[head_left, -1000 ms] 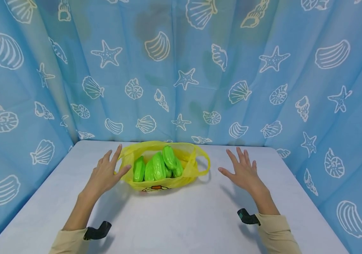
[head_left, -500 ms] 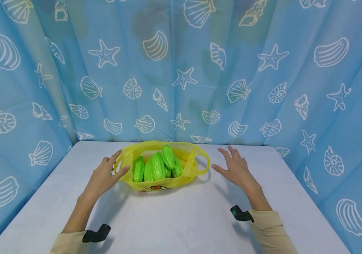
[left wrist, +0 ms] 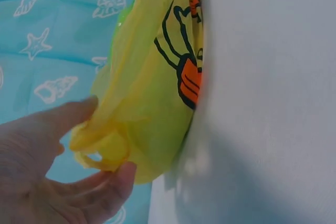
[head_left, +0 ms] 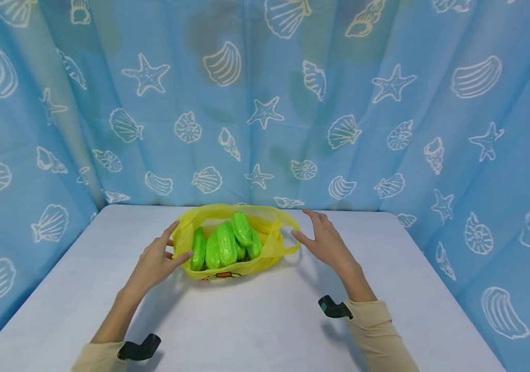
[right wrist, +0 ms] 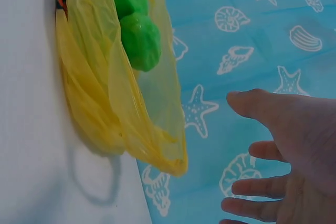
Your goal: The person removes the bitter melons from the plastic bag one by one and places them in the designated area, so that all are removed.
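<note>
A broad stretch of white surface (head_left: 246, 325) runs from below the yellow plastic bag (head_left: 257, 264) to the bottom of the frame; its far edge passes just behind the bag, its sides slanting outward. A blue seashell-print curtain (head_left: 292, 139) fills the upper frame. Centre, the bag's open mouth shows several glossy green oblong pieces (head_left: 226, 243). Your left hand (head_left: 155, 261), thumb and fingers parted, straddles its left handle (left wrist: 86, 137); your right hand (head_left: 329, 242), fingers extended, hovers near the right handle (head_left: 298, 240).

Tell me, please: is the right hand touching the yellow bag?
Apart. The right wrist view shows blue curtain plainly between the right hand and the yellow bag.
</note>
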`<state>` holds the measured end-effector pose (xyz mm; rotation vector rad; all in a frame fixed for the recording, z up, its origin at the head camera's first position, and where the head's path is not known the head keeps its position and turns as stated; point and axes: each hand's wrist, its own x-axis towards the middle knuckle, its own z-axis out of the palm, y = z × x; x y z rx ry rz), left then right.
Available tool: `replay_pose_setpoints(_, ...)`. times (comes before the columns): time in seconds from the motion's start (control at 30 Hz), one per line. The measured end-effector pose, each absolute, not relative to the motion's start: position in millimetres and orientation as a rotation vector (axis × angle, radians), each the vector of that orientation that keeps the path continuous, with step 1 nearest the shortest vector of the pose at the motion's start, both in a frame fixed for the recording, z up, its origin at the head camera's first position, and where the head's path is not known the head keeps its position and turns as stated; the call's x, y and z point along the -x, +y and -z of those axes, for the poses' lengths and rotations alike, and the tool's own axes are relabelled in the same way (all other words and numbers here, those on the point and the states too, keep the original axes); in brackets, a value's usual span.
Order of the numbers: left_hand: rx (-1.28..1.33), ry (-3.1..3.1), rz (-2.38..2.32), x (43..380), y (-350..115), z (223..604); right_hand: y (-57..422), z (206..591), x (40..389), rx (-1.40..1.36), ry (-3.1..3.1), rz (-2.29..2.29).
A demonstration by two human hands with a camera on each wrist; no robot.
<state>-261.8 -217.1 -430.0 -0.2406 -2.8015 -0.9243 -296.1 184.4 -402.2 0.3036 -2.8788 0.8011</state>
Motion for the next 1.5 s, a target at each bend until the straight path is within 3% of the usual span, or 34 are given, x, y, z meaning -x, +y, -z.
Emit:
replay_pose_setpoints(0.73, 0.227, -2.478, 1.041, 252, -218, 449, 155, 399, 303, -0.461, -2.866, -0.884)
replay_pose_setpoints(1.3, 0.421, -2.403, 1.022, 258, -218, 450, 141, 403, 306, -0.489, -2.842, -0.995)
replay_pose_setpoints(1.5, 0.321, -2.461, 1.141, 256, -214, 450, 131, 405, 309, -0.496, -2.869, -0.971)
